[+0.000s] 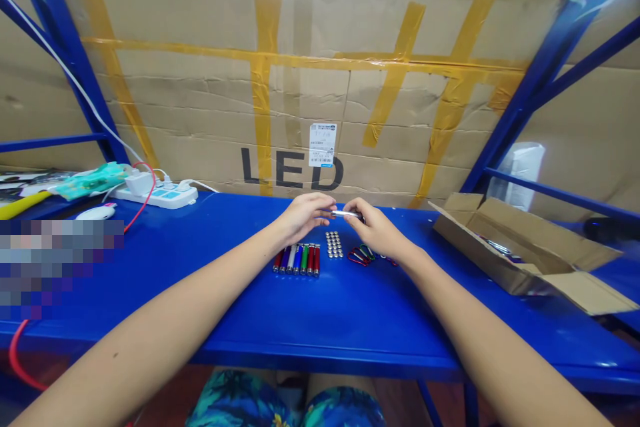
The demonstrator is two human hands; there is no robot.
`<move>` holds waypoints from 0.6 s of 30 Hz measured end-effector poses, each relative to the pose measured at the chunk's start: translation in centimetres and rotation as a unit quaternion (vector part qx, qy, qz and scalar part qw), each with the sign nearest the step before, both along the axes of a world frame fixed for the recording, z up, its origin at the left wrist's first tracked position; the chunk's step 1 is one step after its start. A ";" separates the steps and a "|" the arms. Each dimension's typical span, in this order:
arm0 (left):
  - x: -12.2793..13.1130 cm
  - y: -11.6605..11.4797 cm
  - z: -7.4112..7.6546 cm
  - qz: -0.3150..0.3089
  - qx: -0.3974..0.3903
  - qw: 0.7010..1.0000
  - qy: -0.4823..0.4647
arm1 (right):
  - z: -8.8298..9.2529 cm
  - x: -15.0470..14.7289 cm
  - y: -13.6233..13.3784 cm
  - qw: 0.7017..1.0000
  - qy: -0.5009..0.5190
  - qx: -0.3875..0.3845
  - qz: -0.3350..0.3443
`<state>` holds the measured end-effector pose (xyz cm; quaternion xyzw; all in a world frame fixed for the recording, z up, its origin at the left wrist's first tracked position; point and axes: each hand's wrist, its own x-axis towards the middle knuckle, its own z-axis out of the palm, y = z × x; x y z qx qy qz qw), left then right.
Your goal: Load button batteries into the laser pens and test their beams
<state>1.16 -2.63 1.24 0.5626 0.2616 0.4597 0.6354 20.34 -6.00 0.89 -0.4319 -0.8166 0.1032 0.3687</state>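
Above the blue table, my right hand grips a slim silver penlight, which lies level between my two hands. The curled fingers of my left hand close about the penlight's left end, partly hiding it. Below my left hand is a row of several small metal penlights in red, blue, purple, silver and green. Beside them, round silver button cells stand in neat rows. Small coloured carabiners lie beneath my right hand, which covers some of them.
At the right, an open cardboard box holds some shiny metal pieces. A white power strip with plugs and cables is at the back left, near a teal packet. A large taped cardboard sheet stands behind the blue table, between blue posts.
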 end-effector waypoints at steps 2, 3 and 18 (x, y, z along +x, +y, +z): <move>0.3 0.1 -0.2 0.029 0.063 0.995 0.077 | -0.5 0.1 0.4 1.000 0.000 -0.009 -0.007; 0.3 0.3 -0.2 0.040 0.094 0.988 0.112 | -0.8 0.3 0.7 1.000 -0.003 -0.012 -0.011; -1.0 4.1 -3.0 0.119 0.284 0.902 0.301 | -2.8 0.7 4.5 0.989 -0.135 -0.038 -0.043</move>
